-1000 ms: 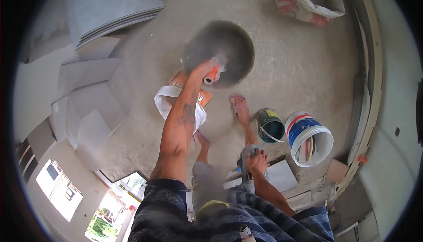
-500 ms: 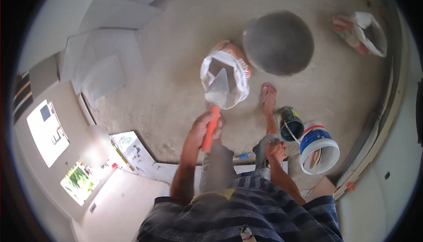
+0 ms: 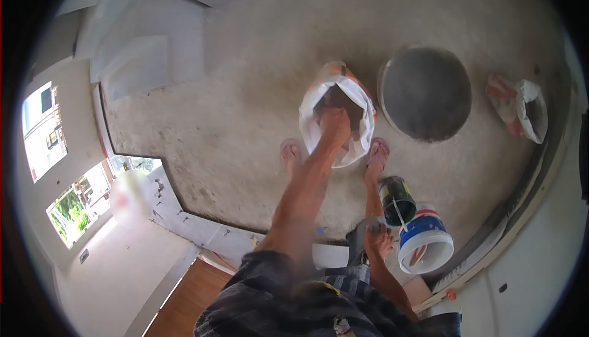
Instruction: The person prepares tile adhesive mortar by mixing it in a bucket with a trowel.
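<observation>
My left hand (image 3: 335, 121) reaches down into the mouth of an upright white-and-orange bag (image 3: 310, 116). Its fingers are curled in a fist around the trowel's handle, and the trowel itself is hidden inside the bag. Grey-brown powder shows dimly within. On my right knee rests my right hand (image 3: 379, 240), fingers apart and holding nothing. My sandalled feet stand on either side of the bag's near end.
A round tub of dark grey material (image 3: 427, 94) stands right of the bag. Farther right is another open bag (image 3: 531, 111). A dark green bucket (image 3: 399, 205) and a white-and-blue bucket (image 3: 426, 252) stand by my right leg. Pale sheets (image 3: 141, 61) lie at the upper left.
My left hand has moved forward and down into the bag, taking the trowel out of sight. My body leans farther forward, while my right hand stays on the knee.
</observation>
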Action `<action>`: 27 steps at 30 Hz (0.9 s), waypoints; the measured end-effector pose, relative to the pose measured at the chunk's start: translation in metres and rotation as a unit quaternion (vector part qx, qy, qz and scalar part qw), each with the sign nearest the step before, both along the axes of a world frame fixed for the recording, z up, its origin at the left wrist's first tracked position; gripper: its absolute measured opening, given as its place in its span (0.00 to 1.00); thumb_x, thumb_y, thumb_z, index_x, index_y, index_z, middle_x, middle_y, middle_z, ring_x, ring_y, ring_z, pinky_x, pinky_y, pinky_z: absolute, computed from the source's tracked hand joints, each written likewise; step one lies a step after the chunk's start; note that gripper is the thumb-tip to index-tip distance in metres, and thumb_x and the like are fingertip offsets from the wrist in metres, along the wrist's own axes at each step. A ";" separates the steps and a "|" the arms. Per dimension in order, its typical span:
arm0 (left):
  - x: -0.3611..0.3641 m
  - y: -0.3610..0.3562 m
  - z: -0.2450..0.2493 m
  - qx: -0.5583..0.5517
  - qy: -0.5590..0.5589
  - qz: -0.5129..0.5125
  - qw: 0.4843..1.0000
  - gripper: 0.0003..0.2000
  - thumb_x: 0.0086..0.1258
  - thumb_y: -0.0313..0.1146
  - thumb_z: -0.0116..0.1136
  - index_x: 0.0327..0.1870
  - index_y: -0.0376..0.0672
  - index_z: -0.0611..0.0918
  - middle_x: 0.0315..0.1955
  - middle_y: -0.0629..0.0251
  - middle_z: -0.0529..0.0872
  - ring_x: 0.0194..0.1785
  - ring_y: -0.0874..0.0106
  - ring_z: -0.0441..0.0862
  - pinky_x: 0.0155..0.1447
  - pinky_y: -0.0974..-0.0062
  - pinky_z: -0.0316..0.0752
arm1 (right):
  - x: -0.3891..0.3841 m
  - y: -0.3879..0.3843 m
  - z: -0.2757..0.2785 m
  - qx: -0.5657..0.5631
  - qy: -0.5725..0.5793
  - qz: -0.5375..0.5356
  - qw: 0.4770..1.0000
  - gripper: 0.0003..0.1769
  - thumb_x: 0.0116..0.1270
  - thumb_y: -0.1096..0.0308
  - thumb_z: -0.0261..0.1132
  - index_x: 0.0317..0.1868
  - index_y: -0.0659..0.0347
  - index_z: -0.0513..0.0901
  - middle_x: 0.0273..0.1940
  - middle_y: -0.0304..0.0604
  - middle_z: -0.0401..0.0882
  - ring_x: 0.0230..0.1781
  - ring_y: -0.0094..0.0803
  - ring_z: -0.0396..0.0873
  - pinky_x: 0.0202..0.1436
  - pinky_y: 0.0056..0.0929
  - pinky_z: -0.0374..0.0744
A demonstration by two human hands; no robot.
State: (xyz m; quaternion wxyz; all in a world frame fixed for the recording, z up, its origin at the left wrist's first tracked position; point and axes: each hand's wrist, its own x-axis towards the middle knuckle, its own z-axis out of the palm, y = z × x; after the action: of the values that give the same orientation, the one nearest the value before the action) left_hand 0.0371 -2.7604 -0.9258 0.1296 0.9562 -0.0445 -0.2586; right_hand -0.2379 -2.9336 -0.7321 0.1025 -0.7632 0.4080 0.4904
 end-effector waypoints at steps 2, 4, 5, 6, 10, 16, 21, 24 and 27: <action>-0.020 -0.013 -0.008 -0.062 -0.076 0.076 0.992 0.21 0.58 0.30 0.54 0.53 0.30 0.75 0.42 0.48 0.83 0.46 0.52 0.80 0.52 0.62 0.75 | -0.020 -0.003 -0.007 -0.009 -0.013 0.007 1.000 0.31 0.56 0.43 0.60 0.57 0.51 0.74 0.55 0.46 0.72 0.58 0.48 0.69 0.55 0.55 0.70; -0.030 -0.022 0.030 -0.070 -0.128 0.102 0.984 0.20 0.59 0.29 0.52 0.52 0.29 0.75 0.45 0.46 0.81 0.47 0.51 0.80 0.53 0.61 0.74 | -0.023 -0.006 -0.012 0.002 -0.040 0.001 0.999 0.31 0.56 0.43 0.59 0.57 0.51 0.74 0.55 0.45 0.72 0.58 0.48 0.69 0.55 0.55 0.70; -0.041 -0.025 0.042 -0.075 -0.133 0.130 0.980 0.19 0.59 0.28 0.52 0.52 0.29 0.75 0.46 0.45 0.80 0.47 0.50 0.80 0.53 0.60 0.74 | -0.020 -0.007 -0.008 0.018 -0.052 -0.007 0.998 0.31 0.56 0.42 0.59 0.57 0.51 0.74 0.55 0.45 0.72 0.58 0.48 0.69 0.54 0.55 0.71; -0.057 -0.027 0.040 -0.083 -0.096 0.188 0.974 0.19 0.60 0.28 0.51 0.52 0.28 0.74 0.47 0.44 0.79 0.48 0.51 0.80 0.54 0.60 0.74 | -0.011 -0.005 -0.002 0.022 -0.047 -0.005 0.999 0.32 0.56 0.42 0.59 0.57 0.51 0.74 0.55 0.45 0.72 0.58 0.48 0.69 0.54 0.55 0.71; -0.062 -0.009 0.049 0.013 0.228 -0.046 0.973 0.17 0.62 0.33 0.51 0.48 0.31 0.76 0.49 0.40 0.77 0.49 0.52 0.79 0.51 0.59 0.75 | 0.023 -0.004 0.018 -0.011 -0.023 0.011 1.000 0.32 0.56 0.42 0.59 0.57 0.50 0.74 0.56 0.46 0.72 0.58 0.49 0.69 0.55 0.56 0.70; -0.034 -0.004 0.123 0.013 0.013 0.210 0.978 0.13 0.61 0.36 0.54 0.36 0.33 0.82 0.36 0.46 0.82 0.43 0.53 0.82 0.46 0.61 0.77 | -0.005 -0.006 0.000 0.000 -0.051 0.009 0.999 0.32 0.56 0.42 0.61 0.57 0.49 0.75 0.56 0.46 0.72 0.59 0.47 0.70 0.56 0.56 0.70; -0.015 -0.010 0.046 0.159 0.104 -0.041 0.981 0.15 0.62 0.38 0.54 0.42 0.35 0.81 0.40 0.50 0.83 0.49 0.58 0.80 0.54 0.64 0.73 | -0.008 -0.018 -0.003 0.005 -0.027 0.046 0.999 0.32 0.57 0.40 0.58 0.57 0.51 0.74 0.57 0.47 0.71 0.58 0.48 0.70 0.53 0.55 0.72; -0.055 -0.005 -0.030 0.104 -0.052 0.086 0.989 0.12 0.63 0.37 0.52 0.39 0.40 0.83 0.38 0.58 0.83 0.46 0.62 0.81 0.53 0.67 0.72 | 0.006 -0.021 0.000 0.017 -0.047 0.035 0.998 0.33 0.59 0.39 0.56 0.57 0.53 0.73 0.57 0.46 0.70 0.56 0.50 0.71 0.50 0.57 0.73; -0.051 0.009 0.024 0.129 -0.082 -0.056 0.987 0.11 0.64 0.34 0.49 0.36 0.42 0.84 0.33 0.60 0.85 0.42 0.62 0.83 0.51 0.69 0.75 | 0.002 -0.024 0.004 0.007 -0.048 0.039 0.998 0.31 0.59 0.42 0.57 0.56 0.53 0.74 0.55 0.46 0.71 0.54 0.50 0.71 0.48 0.58 0.73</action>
State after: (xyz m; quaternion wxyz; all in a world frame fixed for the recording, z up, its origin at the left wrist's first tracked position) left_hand -0.0140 -2.7518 -0.9021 -0.0137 0.9790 -0.0747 -0.1892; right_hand -0.2363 -2.9573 -0.7279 0.1078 -0.8002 0.3695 0.4600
